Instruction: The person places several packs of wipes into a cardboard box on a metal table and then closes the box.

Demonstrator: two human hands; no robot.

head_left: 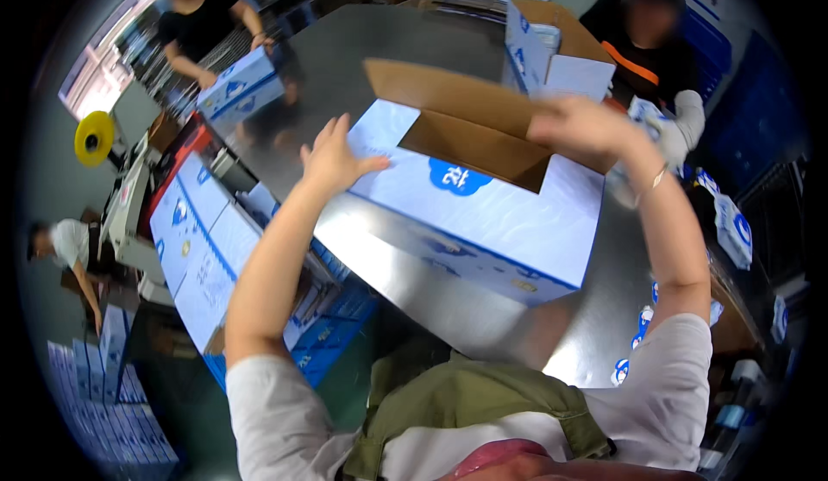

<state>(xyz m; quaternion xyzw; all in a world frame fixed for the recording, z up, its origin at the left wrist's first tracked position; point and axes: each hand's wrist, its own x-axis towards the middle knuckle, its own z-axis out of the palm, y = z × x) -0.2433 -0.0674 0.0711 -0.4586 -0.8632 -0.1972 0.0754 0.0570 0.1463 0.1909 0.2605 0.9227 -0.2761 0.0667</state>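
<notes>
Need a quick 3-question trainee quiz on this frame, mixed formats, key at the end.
1. True or false: the left hand lies flat on the white-and-blue carton.
2. What does the right hand touch? A) a yellow tape roll B) the carton's brown flap C) a stack of boxes
3. Fill in: the carton sits on a shiny ____ table.

Key: 1 true. 2 B. 3 metal.

near edge: bare table (448, 309) between you and the carton (483, 214), free to pass.
far side: raised flap (448, 93) and second box (543, 46) block you.
</notes>
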